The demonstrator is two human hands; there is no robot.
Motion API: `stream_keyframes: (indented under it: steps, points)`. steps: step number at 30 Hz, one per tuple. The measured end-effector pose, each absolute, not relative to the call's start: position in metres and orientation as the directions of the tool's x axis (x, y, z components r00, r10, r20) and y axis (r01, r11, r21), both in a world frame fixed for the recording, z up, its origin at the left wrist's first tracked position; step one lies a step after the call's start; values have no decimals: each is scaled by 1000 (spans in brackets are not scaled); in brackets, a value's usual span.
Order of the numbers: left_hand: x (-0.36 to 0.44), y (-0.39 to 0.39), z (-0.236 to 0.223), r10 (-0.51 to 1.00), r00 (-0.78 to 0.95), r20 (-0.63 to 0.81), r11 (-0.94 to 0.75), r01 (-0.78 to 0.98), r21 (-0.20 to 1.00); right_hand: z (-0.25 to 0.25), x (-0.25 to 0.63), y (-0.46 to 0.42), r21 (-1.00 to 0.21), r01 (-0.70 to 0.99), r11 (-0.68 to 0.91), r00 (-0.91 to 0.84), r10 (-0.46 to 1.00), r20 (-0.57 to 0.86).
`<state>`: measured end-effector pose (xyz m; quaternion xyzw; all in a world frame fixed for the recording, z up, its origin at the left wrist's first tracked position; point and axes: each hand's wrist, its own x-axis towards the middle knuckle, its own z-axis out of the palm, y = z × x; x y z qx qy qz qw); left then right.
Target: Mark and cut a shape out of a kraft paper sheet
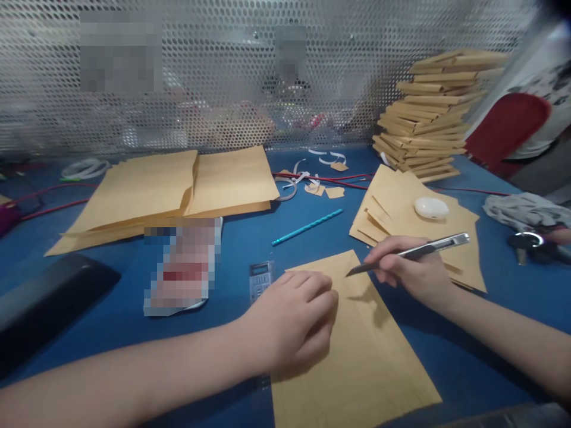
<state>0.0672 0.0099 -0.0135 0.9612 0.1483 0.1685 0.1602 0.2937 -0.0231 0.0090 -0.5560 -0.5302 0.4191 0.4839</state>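
Observation:
A brown paper envelope lies flat in front of me on the blue table. My left hand rests on its upper left part with the fingers curled under; whatever they may hold is hidden. My right hand is closed around a utility knife with a silver handle. Its dark blade points down and left, close above the envelope's top edge; whether it touches the paper I cannot tell. A printed, see-through strip passes beneath my left hand and shows again below the wrist.
Brown envelopes lie at the back left; others form a tall stack at right. A white earphone case sits on loose envelopes. A blue twisted rod, phone, black case, keys and paper scraps lie around.

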Motion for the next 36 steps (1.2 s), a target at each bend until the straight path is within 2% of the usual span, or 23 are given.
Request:
stream_keyframes:
  steps: [4, 8, 12, 18, 36]
  points:
    - [68, 10, -13, 345, 896, 278, -905, 239, 352, 12, 283, -20, -921, 387, -47, 176, 984, 24]
    - [68, 10, -12, 352, 898, 263, -900, 247, 360, 8, 282, -19, -869, 492, -41, 120, 993, 22]
    - [67, 11, -12, 345, 902, 259, -898, 238, 370, 1, 288, -21, -861, 509, -7, 0, 1000, -8]
    - [67, 11, -10, 352, 898, 262, -894, 240, 378, -2, 294, -21, -835, 543, 95, -126, 992, 31]
    - [67, 11, -9, 343, 908, 241, -891, 234, 389, -2, 295, -20, -794, 584, 171, -201, 977, 63]
